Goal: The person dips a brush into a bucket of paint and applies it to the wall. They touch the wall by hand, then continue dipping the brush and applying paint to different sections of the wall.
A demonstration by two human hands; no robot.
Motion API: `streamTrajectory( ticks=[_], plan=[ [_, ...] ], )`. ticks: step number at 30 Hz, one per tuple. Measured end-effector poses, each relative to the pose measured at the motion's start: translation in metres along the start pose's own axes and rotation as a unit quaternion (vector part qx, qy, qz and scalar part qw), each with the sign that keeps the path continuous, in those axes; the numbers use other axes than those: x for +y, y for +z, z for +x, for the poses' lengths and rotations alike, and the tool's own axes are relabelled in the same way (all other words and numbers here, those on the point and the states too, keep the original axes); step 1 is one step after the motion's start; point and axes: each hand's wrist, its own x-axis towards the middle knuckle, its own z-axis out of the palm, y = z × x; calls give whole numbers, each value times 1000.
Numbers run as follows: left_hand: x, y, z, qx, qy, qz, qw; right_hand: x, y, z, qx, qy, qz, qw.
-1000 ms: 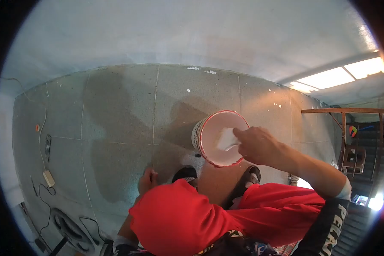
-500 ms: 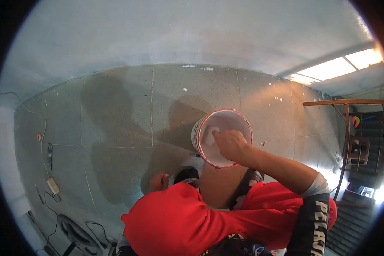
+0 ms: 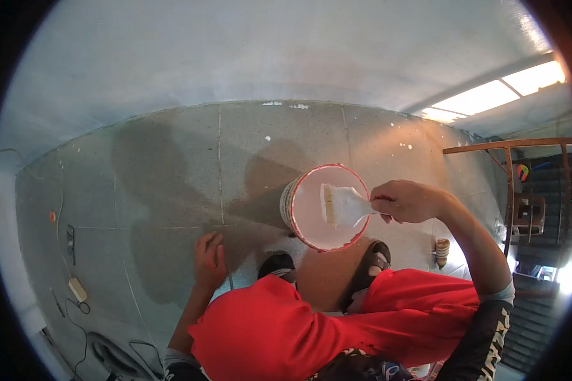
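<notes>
Bucket [image 3: 287, 203] stood ahead of the feet [image 3: 368, 267]. Left hand [image 3: 210, 257], at its 8 o'clock: loosely spread, apparently holding nothing. Right hand [image 3: 410, 201] had withdrawn to 3 o'clock, fingers curled around brush [image 3: 347, 206], now lifted over the mouth; dip probably over.

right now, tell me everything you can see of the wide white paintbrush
The wide, flat white paintbrush has tan bristles, seemingly white at the tips, and a smooth, perhaps paint-coated body. The bare right hand grips its handle end. It hangs over the round white bucket with the red-edged rim, bristles toward picture-left; whether it touches the bucket is unclear.
</notes>
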Motion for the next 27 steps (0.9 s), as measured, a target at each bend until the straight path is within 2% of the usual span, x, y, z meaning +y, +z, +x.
streamTrajectory(
  ticks=[1,2,4,5,7,10,15,17,18,21,24,26,27],
  plan=[
    [3,-2,6,5,0,12,1000,6,-3,-5,-27,5,62,998],
    [5,0,8,8,-2,24,1000,11,-2,-10,-27,12,59,998],
    [6,10,13,0,4,-12,1000,23,9,-18,12,15,157,987],
    [5,13,17,-12,10,-38,999,30,15,-19,18,17,160,987],
    [9,22,24,-22,28,-42,998,42,31,-20,55,42,294,953],
    [11,39,32,-24,56,-44,997,55,47,-22,79,41,373,924],
    [-6,40,38,4,60,8,998,73,69,-20,92,13,373,923],
    [-17,38,40,11,52,50,997,66,67,-24,118,14,310,943],
    [-22,36,41,8,59,64,996,65,69,-23,119,3,320,940],
    [-36,32,41,4,41,90,995,61,68,-22,143,20,297,944],
    [-40,34,37,-7,42,95,995,58,64,-21,115,50,315,941],
    [-40,32,37,-13,40,119,992,63,69,-14,181,6,190,965],
    [-40,33,38,-12,39,114,993,60,65,-16,181,9,186,966]
  ],
)
